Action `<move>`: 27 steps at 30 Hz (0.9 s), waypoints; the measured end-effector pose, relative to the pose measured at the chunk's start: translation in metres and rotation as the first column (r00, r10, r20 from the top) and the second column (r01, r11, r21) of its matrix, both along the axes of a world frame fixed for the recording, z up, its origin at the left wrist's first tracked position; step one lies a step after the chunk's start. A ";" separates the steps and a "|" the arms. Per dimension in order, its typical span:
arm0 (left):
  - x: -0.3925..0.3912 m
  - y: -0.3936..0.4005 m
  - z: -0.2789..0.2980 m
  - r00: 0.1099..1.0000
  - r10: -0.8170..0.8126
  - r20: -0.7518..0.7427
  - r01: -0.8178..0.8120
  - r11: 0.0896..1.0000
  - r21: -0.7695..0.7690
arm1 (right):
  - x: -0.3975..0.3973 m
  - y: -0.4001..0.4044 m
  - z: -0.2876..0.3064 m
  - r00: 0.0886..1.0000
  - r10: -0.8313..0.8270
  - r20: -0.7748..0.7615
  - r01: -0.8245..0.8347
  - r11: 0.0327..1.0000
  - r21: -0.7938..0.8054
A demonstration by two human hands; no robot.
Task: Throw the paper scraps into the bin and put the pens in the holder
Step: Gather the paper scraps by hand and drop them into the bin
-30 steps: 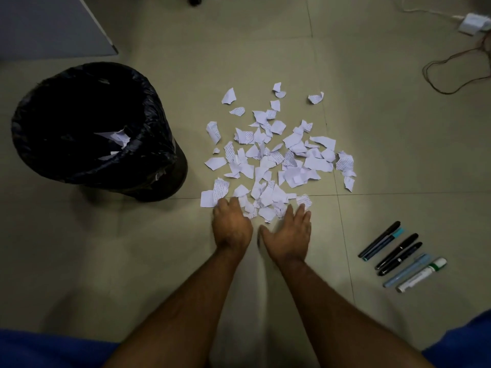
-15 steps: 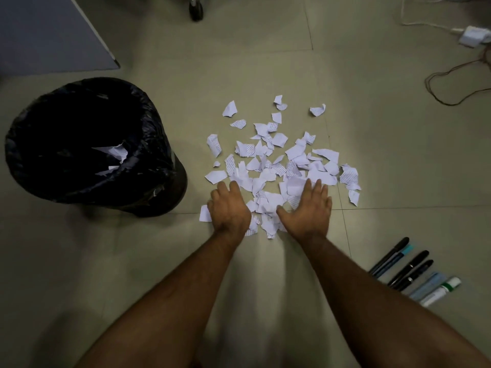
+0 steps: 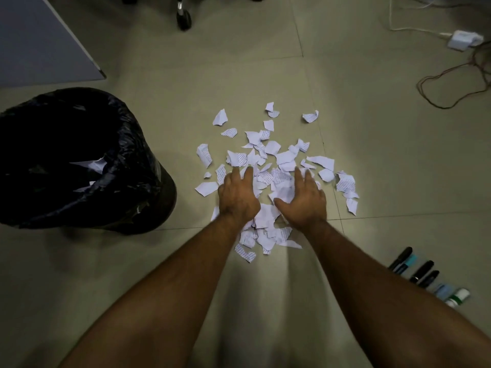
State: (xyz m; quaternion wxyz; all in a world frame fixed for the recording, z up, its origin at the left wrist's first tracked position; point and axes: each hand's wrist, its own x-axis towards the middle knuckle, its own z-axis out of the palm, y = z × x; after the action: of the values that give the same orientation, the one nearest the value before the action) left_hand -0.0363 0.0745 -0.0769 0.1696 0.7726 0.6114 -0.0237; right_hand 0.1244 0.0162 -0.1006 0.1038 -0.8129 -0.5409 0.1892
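**Colours on the floor**

The paper scraps [image 3: 268, 179] were white, many printed with fine lines of bluish text. The bin [image 3: 87, 160] wore a glossy black liner, with a few white scraps inside. The floor [image 3: 132, 274] was pale greenish-beige tile with thin dark joints. Among the pens [image 3: 425, 277], several were black, one had a teal end, one was pale blue, and one was white with a green band. A brown cable [image 3: 451, 83] lay near a white adapter [image 3: 463, 39].

Paper scraps [image 3: 284, 158] matt white with printed text, bin [image 3: 148, 197] lined with glossy crinkled black plastic bag, floor [image 3: 398, 181] smooth satin tile, pens [image 3: 422, 272] glossy plastic.
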 end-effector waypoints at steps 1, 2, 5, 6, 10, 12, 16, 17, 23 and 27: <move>-0.001 0.008 0.002 0.996 -0.093 0.014 0.094 0.991 -0.099 | 0.002 0.006 0.002 0.998 0.063 -0.003 -0.063 0.997 -0.054; -0.002 0.014 0.003 0.983 -0.178 0.041 0.182 0.966 -0.181 | 0.002 0.010 0.004 0.992 0.124 -0.002 -0.123 0.988 -0.090; -0.009 0.006 0.008 0.953 -0.293 0.071 0.301 0.909 -0.290 | -0.003 0.011 0.012 0.970 0.238 -0.055 -0.243 0.958 -0.151; -0.011 0.000 0.009 0.947 -0.321 0.036 0.316 0.897 -0.309 | -0.004 0.010 0.014 0.965 0.247 -0.092 -0.260 0.950 -0.171; -0.019 -0.029 0.009 0.877 -0.447 -0.177 0.366 0.859 -0.357 | -0.020 0.001 0.014 0.940 0.333 -0.076 -0.341 0.903 -0.260; -0.020 -0.040 0.005 0.869 -0.440 -0.229 0.354 0.873 -0.335 | -0.032 -0.006 0.012 0.938 0.347 0.016 -0.332 0.908 -0.254; -0.018 -0.050 0.011 0.907 -0.344 -0.244 0.307 0.935 -0.180 | -0.045 -0.010 0.019 0.937 0.320 0.139 -0.291 0.937 -0.196; -0.019 -0.052 0.011 0.911 -0.333 -0.242 0.301 0.940 -0.159 | -0.046 -0.011 0.019 0.938 0.317 0.140 -0.290 0.940 -0.182; -0.028 -0.062 0.007 0.961 -0.210 -0.178 0.192 0.975 -0.116 | -0.048 -0.022 0.017 0.959 0.267 0.096 -0.254 0.958 -0.130; -0.031 -0.060 0.015 0.998 -0.057 -0.020 0.056 0.996 -0.073 | -0.046 -0.025 0.021 0.987 0.147 0.064 -0.144 0.988 -0.050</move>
State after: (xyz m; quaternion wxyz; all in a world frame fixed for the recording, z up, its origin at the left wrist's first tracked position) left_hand -0.0671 0.0144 -0.0615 0.1898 0.7826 0.5899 -0.0592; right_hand 0.0786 -0.0090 -0.0796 0.0531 -0.7793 -0.5975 0.1810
